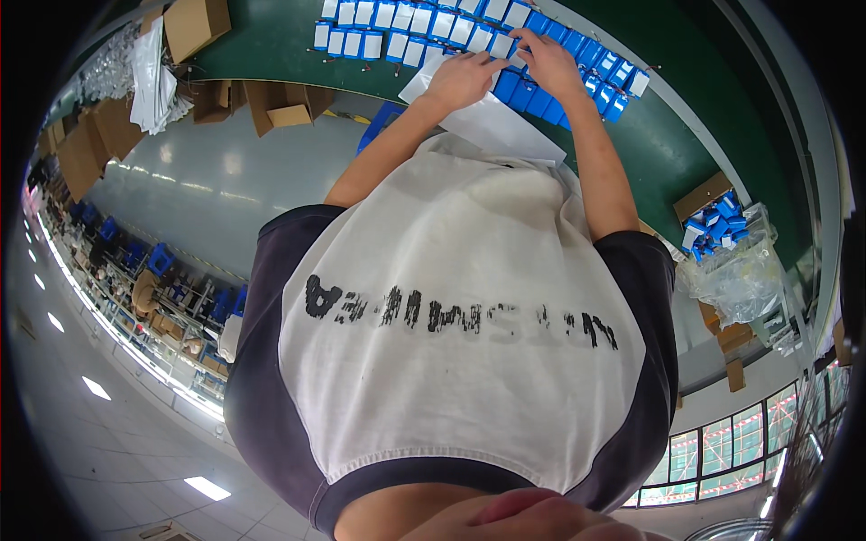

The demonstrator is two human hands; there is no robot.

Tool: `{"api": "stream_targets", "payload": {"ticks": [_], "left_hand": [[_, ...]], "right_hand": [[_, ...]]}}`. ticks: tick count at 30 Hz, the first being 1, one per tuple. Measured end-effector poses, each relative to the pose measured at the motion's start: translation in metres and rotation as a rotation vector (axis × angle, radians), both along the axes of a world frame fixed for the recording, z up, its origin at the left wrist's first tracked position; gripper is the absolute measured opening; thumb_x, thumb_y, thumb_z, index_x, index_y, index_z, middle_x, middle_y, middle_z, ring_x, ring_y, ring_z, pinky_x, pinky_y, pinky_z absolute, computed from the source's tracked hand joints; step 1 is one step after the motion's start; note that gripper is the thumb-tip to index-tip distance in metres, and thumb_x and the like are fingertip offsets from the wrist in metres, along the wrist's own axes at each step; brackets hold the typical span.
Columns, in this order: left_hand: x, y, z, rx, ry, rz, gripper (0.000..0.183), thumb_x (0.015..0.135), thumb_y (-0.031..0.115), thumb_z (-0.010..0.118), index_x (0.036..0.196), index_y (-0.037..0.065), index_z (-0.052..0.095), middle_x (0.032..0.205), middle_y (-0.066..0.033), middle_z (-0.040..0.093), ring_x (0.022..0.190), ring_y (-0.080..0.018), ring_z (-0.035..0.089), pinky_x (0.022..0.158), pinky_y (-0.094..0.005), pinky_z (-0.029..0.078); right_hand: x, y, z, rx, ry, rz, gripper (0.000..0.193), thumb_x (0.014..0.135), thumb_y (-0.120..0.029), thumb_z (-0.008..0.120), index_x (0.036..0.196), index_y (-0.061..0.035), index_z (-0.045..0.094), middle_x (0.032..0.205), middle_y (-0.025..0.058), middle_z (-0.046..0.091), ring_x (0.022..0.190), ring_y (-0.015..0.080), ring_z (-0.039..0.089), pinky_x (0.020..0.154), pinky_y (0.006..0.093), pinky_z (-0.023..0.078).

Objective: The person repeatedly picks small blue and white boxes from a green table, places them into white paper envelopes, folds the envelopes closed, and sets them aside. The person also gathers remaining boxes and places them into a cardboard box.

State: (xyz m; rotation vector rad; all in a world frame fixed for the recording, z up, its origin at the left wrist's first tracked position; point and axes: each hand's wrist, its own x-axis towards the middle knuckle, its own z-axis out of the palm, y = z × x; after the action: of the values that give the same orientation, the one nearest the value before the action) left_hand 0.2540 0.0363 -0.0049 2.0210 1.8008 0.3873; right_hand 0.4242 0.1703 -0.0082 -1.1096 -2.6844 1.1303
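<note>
Apparent labelling of blue rectangular packs: my left hand and right hand bend, pinch indiscernible; next placement demands alignment.

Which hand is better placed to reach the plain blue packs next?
Probably the right hand, beside the plain blue packs; the left hand is farther off, by the white sheet.

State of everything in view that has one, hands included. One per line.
Left hand: over the packs, grip unclear
Right hand: over the packs, grip unclear
Packs left of hands: white-faced, in rows
Packs right of hands: mostly plain blue
White sheet: partly hidden
Clear plastic: crumpled
Ceiling light: lit
</note>
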Motion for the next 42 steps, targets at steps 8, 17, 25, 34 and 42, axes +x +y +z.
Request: {"api": "stream_targets", "payload": {"ticks": [8, 17, 25, 34, 42], "left_hand": [[0.019, 0.009, 0.005, -0.214, 0.043, 0.038, 0.053, 0.086, 0.012, 0.064, 0.137, 0.028, 0.06, 0.112, -0.0126, 0.065, 0.084, -0.0294, 0.07, 0.079, -0.0412, 0.058], [0.019, 0.016, -0.008, -0.086, 0.095, -0.142, 0.039, 0.084, 0.012, 0.069, 0.123, 0.013, 0.064, 0.143, -0.002, 0.049, 0.103, -0.0295, 0.066, 0.088, -0.0407, 0.055], [0.019, 0.027, 0.008, -0.075, 0.045, -0.009, 0.041, 0.086, 0.014, 0.068, 0.126, 0.012, 0.061, 0.129, -0.0075, 0.058, 0.098, -0.0305, 0.068, 0.085, -0.0399, 0.056], [0.023, 0.044, -0.007, -0.102, 0.081, 0.052, 0.06, 0.088, 0.018, 0.067, 0.143, 0.011, 0.048, 0.109, -0.0144, 0.067, 0.088, -0.0321, 0.072, 0.078, -0.0418, 0.059], [0.026, 0.055, 0.007, -0.345, 0.112, 0.092, 0.067, 0.086, 0.019, 0.067, 0.149, 0.022, 0.044, 0.101, -0.014, 0.073, 0.09, -0.0301, 0.073, 0.078, -0.0422, 0.058]], "right_hand": [[-0.004, -0.007, 0.002, 0.298, -0.043, 0.004, 0.036, 0.09, -0.013, 0.067, 0.124, -0.0211, 0.061, 0.107, 0.0034, 0.069, 0.094, 0.0257, 0.068, 0.077, 0.039, 0.057], [0.028, 0.034, 0.055, 0.074, 0.364, -0.355, 0.038, 0.085, -0.007, 0.075, 0.121, -0.0151, 0.064, 0.116, 0.0074, 0.068, 0.096, 0.0228, 0.071, 0.084, 0.0344, 0.057], [-0.008, 0.063, 0.049, -0.198, 0.056, -0.182, 0.053, 0.091, 0.002, 0.056, 0.139, -0.0135, 0.043, 0.103, 0.016, 0.07, 0.092, 0.0375, 0.067, 0.081, 0.0487, 0.053], [-0.014, 0.069, -0.005, -0.112, 0.099, 0.006, 0.054, 0.087, 0.002, 0.057, 0.138, -0.0141, 0.046, 0.103, 0.0186, 0.069, 0.089, 0.0412, 0.068, 0.078, 0.0477, 0.054], [-0.005, 0.042, -0.007, 0.335, 0.303, -0.115, 0.042, 0.088, -0.004, 0.063, 0.128, -0.0149, 0.058, 0.112, 0.0134, 0.069, 0.1, 0.0352, 0.068, 0.087, 0.0424, 0.055]]}}
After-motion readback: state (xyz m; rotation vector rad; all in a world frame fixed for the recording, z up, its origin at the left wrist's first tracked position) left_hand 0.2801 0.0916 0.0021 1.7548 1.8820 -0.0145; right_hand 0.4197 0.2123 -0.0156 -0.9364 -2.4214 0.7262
